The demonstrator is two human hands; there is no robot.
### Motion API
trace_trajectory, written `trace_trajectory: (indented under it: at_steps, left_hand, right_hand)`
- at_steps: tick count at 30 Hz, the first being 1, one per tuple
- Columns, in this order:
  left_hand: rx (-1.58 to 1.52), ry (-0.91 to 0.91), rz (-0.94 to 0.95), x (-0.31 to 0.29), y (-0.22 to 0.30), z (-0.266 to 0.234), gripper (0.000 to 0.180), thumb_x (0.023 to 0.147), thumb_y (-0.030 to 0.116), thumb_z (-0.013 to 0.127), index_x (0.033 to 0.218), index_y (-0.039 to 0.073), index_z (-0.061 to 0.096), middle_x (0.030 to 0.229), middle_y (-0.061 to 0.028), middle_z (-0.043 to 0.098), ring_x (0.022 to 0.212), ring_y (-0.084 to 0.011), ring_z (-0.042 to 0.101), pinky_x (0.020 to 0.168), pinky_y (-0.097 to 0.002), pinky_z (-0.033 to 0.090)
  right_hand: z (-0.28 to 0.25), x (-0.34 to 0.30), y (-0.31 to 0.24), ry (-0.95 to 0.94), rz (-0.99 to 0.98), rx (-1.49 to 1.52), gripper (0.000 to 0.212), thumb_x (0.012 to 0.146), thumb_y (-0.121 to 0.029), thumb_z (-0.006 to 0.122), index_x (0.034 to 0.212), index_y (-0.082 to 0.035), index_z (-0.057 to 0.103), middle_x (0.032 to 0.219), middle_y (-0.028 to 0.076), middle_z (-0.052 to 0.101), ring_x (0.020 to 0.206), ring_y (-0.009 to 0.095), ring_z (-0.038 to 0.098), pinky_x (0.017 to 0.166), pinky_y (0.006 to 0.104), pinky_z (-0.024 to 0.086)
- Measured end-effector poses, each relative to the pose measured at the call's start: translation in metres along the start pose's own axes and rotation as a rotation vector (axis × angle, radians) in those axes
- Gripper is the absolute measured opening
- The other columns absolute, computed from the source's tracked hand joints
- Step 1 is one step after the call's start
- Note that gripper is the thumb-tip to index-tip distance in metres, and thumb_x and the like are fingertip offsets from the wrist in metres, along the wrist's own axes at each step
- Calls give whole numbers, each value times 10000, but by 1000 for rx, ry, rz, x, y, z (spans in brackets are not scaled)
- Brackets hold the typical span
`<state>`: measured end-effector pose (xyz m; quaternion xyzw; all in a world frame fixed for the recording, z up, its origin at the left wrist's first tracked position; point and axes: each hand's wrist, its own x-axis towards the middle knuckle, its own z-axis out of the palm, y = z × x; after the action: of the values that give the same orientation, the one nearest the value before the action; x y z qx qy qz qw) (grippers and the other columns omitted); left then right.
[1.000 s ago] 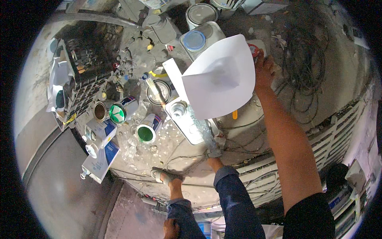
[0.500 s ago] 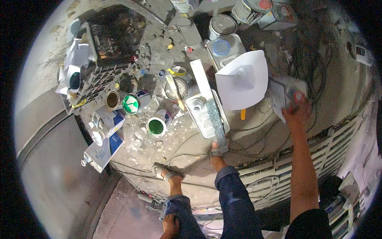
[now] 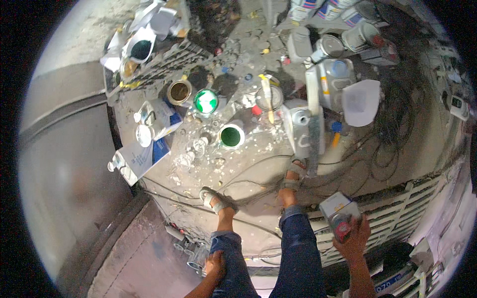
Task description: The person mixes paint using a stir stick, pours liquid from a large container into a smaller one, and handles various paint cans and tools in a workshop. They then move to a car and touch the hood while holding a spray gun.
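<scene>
A rectangular metal can (image 3: pixel 332 204) with a red cap is held by my right hand (image 3: pixel 357 238), its fingers wrapped about the capped end. The can is tilted, above a slatted white frame at the lower right. My left hand (image 3: pixel 215 265) rests on my left leg near the knee, fingers lying against the jeans, with nothing visible in it. In front of my feet stand an opened can of dark green paint (image 3: pixel 231 136) and one with bright green on its top (image 3: pixel 205 101). A long grey-smeared stick (image 3: pixel 313 134) lies across a pale jerrycan (image 3: pixel 296 130).
A white plastic scoop-shaped vessel (image 3: pixel 361 103) sits by a blue-capped container (image 3: pixel 339 82). Loose cables (image 3: pixel 397 134) coil at right. White jugs (image 3: pixel 134 161) lie at left. A brush (image 3: pixel 270 102) rests across a tin. The slatted frame (image 3: pixel 387 213) borders the lower right.
My right hand has come back toward my body from the floor beside the white vessel, carrying the red-capped can. The view has shifted, while my left hand stays on my leg.
</scene>
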<state>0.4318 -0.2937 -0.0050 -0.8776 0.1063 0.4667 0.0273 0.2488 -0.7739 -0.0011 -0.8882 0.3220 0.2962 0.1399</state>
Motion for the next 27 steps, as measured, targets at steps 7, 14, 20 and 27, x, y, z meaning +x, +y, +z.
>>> trace_trajectory:
  at_steps: [7, 14, 20, 27]
  left_hand:
    - [-182, -169, 26, 35, -2, -36, 201, 854, 260, 618, 927, 73, 627, 798, -193, 648, 742, -407, 616, 700, -477, 481]
    - [-465, 95, 212, 107, -5, -18, 226, 875, 275, 592, 979, 75, 601, 796, -176, 644, 702, -388, 619, 606, -481, 481]
    - [-503, 280, 338, 202, 15, -36, 427, 818, 131, 626, 1228, 107, 510, 1106, -198, 550, 1015, -360, 555, 780, -420, 497]
    - [-80, 394, 408, 264, 41, -39, 495, 799, 202, 673, 1255, 166, 485, 1166, -143, 524, 1041, -324, 557, 836, -402, 505]
  right_hand:
    - [13, 32, -147, 116, -415, 98, 1055, 528, -374, 835, 1397, -166, 273, 1394, 293, 232, 1213, 465, 326, 911, 614, 290]
    - [82, 130, -277, 136, -638, 139, 889, 611, -333, 784, 1371, -186, 346, 1397, 269, 261, 1228, 456, 328, 956, 617, 286]
    - [158, 197, -341, 203, -678, 79, 856, 641, -311, 750, 1386, -194, 345, 1397, 263, 271, 1220, 452, 343, 973, 620, 286]
    - [205, 209, -352, 295, -573, 120, 727, 659, -260, 713, 1326, -180, 435, 1361, 257, 328, 1193, 446, 376, 974, 608, 293]
